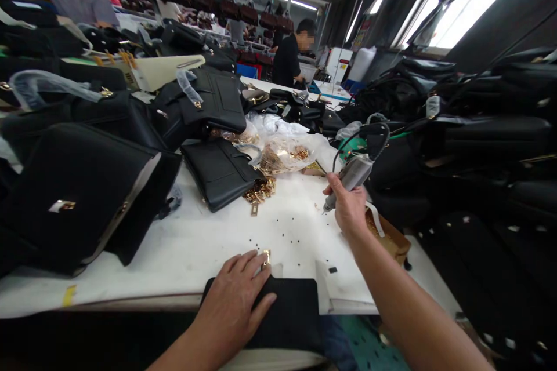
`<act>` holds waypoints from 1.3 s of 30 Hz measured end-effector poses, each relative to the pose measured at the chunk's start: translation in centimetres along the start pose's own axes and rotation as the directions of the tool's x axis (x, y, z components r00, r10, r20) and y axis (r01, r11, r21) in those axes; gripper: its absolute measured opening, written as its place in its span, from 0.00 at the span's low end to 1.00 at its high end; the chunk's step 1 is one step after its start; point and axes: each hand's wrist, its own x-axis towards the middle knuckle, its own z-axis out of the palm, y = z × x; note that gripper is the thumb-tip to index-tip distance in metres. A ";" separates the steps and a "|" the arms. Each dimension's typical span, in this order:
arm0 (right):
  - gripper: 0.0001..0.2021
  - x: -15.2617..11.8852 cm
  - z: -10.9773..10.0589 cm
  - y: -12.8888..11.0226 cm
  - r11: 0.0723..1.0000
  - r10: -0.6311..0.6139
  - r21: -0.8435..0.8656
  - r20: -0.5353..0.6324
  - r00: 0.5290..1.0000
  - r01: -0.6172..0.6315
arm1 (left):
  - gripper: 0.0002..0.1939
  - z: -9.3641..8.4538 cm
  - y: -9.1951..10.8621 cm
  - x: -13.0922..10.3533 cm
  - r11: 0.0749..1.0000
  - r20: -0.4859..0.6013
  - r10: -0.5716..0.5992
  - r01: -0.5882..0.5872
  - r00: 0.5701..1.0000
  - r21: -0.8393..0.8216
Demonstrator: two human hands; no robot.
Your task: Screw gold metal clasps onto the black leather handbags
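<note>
Our left hand lies open, palm down across a black panel at the near edge of the surface, fingertips at a small gold plate, while our right hand, farther forward, grips a grey corded driver, tip angled down. Beyond our left hand lie gold fittings and a black bag; a brown box sits just right of our right hand.

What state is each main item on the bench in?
electric screwdriver: gripped in right hand, bit angled down
black panel: flat, under left hand
gold plate: at left hand's fingertips
black handbag: lying down
brown box: open-topped
</note>
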 end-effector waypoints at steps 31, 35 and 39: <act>0.15 -12.2 2.7 -1.4 0.960 0.143 0.183 0.332 0.932 -0.212 | 0.19 -2.1 1.4 0.7 0.992 0.087 -0.071 0.079 0.994 -0.100; 0.15 -14.4 3.4 -1.4 0.939 0.191 0.191 0.396 0.898 -0.284 | 0.19 -2.1 1.3 0.6 0.993 0.083 -0.059 0.067 0.995 -0.101; 0.16 -14.8 3.9 -1.4 0.938 0.208 0.185 0.381 0.901 -0.294 | 0.16 -2.1 1.2 0.6 0.993 0.081 -0.051 0.059 0.995 -0.099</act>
